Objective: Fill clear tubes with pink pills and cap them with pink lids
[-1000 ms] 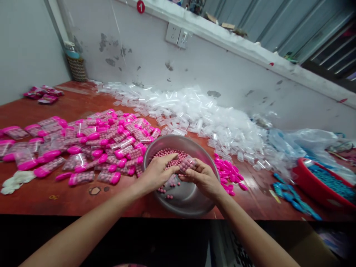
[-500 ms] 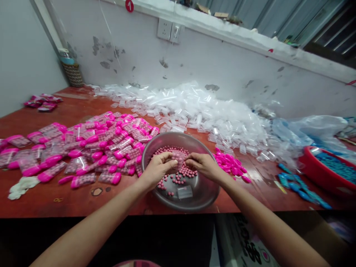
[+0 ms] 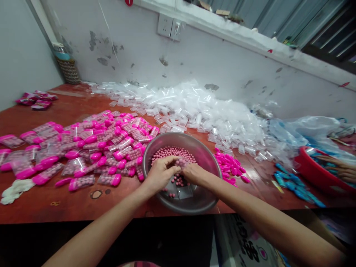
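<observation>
Reddish table [image 3: 116, 202], bowl [image 3: 204, 198] of pink beads [image 3: 172, 151], left hand [image 3: 161, 172] gripping clear case [image 3: 181, 163]

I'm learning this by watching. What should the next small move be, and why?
Probably ease round pink beads into the clear plastic case with the right hand: the left hand holds it over the round grey metal bowl, where loose beads lie, and the right hand is beside it.

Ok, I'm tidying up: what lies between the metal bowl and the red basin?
In the head view: pink pieces beside the metal bowl, then a yellow strip and blue pieces nearer the red basin.
</observation>
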`<move>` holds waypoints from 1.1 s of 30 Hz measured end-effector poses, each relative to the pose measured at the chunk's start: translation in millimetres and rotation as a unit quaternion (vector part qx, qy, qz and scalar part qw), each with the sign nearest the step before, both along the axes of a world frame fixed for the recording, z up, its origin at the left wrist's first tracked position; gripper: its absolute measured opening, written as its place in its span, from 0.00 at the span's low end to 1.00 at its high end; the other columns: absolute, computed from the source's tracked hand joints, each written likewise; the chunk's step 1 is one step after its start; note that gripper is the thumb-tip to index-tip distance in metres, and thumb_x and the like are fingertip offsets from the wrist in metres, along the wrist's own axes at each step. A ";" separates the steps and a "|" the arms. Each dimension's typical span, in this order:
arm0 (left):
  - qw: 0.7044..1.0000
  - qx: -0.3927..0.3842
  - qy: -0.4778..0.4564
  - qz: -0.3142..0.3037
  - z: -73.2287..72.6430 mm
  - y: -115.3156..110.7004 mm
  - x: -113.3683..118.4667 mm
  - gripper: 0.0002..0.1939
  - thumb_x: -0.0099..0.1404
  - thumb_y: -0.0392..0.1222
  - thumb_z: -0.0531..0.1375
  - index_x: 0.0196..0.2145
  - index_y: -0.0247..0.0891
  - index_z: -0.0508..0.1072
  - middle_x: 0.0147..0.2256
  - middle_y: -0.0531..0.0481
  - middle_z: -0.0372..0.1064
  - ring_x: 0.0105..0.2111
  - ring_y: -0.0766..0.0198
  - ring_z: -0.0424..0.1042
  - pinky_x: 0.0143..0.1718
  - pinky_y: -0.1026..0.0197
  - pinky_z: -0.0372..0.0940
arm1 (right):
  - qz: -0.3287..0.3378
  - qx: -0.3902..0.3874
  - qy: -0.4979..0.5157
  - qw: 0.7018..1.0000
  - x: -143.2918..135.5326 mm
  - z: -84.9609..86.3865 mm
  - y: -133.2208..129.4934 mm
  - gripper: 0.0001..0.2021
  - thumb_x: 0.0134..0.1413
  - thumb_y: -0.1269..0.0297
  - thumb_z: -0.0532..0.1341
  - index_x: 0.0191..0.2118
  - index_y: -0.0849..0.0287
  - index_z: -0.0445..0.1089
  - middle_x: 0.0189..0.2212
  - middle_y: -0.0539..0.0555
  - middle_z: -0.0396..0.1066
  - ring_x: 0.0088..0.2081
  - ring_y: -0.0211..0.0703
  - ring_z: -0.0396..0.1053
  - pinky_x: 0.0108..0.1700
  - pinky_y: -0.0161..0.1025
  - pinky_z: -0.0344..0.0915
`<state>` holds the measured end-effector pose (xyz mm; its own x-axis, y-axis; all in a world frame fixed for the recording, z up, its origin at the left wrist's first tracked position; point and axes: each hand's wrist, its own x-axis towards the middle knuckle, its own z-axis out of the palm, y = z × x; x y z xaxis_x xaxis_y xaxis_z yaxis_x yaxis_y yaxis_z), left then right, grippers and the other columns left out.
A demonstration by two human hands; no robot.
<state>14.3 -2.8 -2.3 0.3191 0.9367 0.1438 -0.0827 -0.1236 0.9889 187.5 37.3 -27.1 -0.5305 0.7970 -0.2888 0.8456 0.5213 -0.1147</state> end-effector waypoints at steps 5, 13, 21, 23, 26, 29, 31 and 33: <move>1.000 -0.017 -0.005 -0.016 0.7 1.0 0.0 0.15 0.55 0.34 0.57 0.41 0.36 0.73 0.37 0.47 0.73 0.40 0.59 0.69 0.42 0.60 0.63 | -0.078 0.072 0.101 0.989 18.6 31.1 0.8 0.10 0.54 0.63 0.53 0.37 0.60 0.69 0.33 0.56 0.73 0.35 0.42 0.69 0.37 0.35 0.63; 0.995 -0.083 -0.008 -0.045 4.7 1.4 2.4 0.17 0.54 0.38 0.60 0.43 0.36 0.72 0.38 0.46 0.72 0.40 0.57 0.70 0.42 0.57 0.64 | -0.099 0.070 0.531 0.839 3.9 66.1 -32.6 0.07 0.49 0.64 0.60 0.34 0.59 0.71 0.31 0.51 0.73 0.34 0.38 0.69 0.38 0.34 0.64; 0.987 -0.156 -0.026 0.004 -4.4 2.6 -1.5 0.19 0.51 0.45 0.64 0.42 0.38 0.71 0.40 0.47 0.72 0.40 0.57 0.71 0.42 0.57 0.67 | -0.263 0.172 0.504 0.805 74.5 46.0 -45.9 0.12 0.54 0.60 0.54 0.38 0.59 0.70 0.33 0.51 0.73 0.32 0.36 0.69 0.34 0.32 0.64; 0.988 -0.154 -0.013 0.004 -4.3 1.3 -1.7 0.18 0.52 0.46 0.64 0.41 0.38 0.72 0.38 0.48 0.73 0.38 0.57 0.71 0.40 0.58 0.68 | -0.362 0.233 0.363 0.826 123.3 34.0 -43.3 0.14 0.56 0.59 0.50 0.41 0.58 0.69 0.35 0.51 0.72 0.33 0.36 0.69 0.34 0.32 0.64; 0.991 -0.117 0.063 0.001 1.1 -1.4 -0.9 0.19 0.50 0.47 0.64 0.40 0.39 0.73 0.39 0.48 0.73 0.38 0.56 0.71 0.39 0.60 0.69 | -0.428 0.229 0.266 0.833 191.8 10.8 -34.4 0.11 0.52 0.63 0.53 0.32 0.61 0.71 0.28 0.53 0.73 0.31 0.40 0.69 0.34 0.35 0.62; 0.988 -0.089 0.116 0.039 8.8 -3.8 1.0 0.20 0.49 0.50 0.64 0.39 0.40 0.74 0.40 0.48 0.73 0.41 0.54 0.70 0.41 0.60 0.68 | -0.466 0.207 0.192 0.839 229.7 -14.2 -24.6 0.09 0.48 0.65 0.56 0.26 0.61 0.71 0.25 0.55 0.72 0.31 0.43 0.68 0.35 0.36 0.59; 0.986 -0.082 0.142 0.043 12.6 -4.9 2.4 0.20 0.48 0.52 0.63 0.38 0.40 0.75 0.40 0.48 0.73 0.42 0.52 0.70 0.41 0.60 0.68 | -0.485 0.192 0.151 0.840 236.3 -29.0 -18.7 0.07 0.46 0.63 0.58 0.28 0.60 0.71 0.28 0.56 0.72 0.34 0.44 0.68 0.36 0.36 0.59; 0.983 -0.083 0.158 0.040 14.2 -5.2 3.2 0.20 0.47 0.53 0.64 0.36 0.40 0.75 0.40 0.48 0.73 0.42 0.52 0.70 0.41 0.60 0.68 | -0.496 0.181 0.122 0.840 234.8 -40.2 -13.3 0.09 0.44 0.61 0.60 0.32 0.59 0.70 0.31 0.57 0.72 0.36 0.46 0.68 0.37 0.37 0.58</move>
<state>17.5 -8.0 11.9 0.2470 0.9631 -0.1072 0.2356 0.0476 0.9707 422.3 24.0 -67.3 0.4386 0.8944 0.0882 0.8588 -0.3882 -0.3343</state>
